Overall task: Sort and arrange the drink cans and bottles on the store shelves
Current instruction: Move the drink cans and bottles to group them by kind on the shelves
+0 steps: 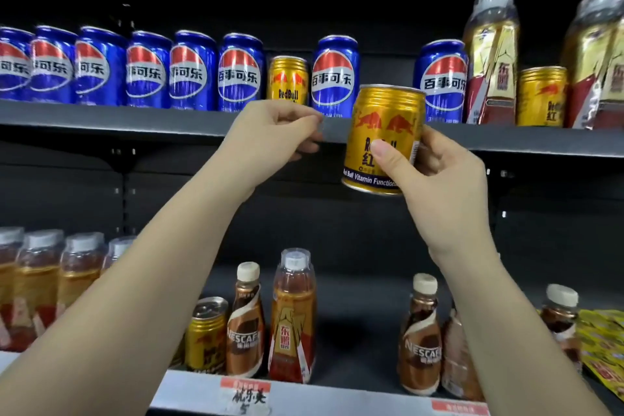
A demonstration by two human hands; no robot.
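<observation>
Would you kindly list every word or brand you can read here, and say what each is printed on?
"Red Bull Vitamin Function": gold can gripped by the right hand.
"RedBull": gold can between Pepsi cans, upper shelf.
"百事可乐": blue Pepsi can.
"NESCAFE": brown bottle, lower shelf.
"东鹏": orange bottle.
Price tags on the lower shelf edge: too blurred to read.

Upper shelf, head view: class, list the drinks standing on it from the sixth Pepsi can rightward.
Sixth Pepsi can → small Red Bull can → Pepsi can → Pepsi can → gold-wrapped bottle → Red Bull can → gold-wrapped bottle.
</observation>
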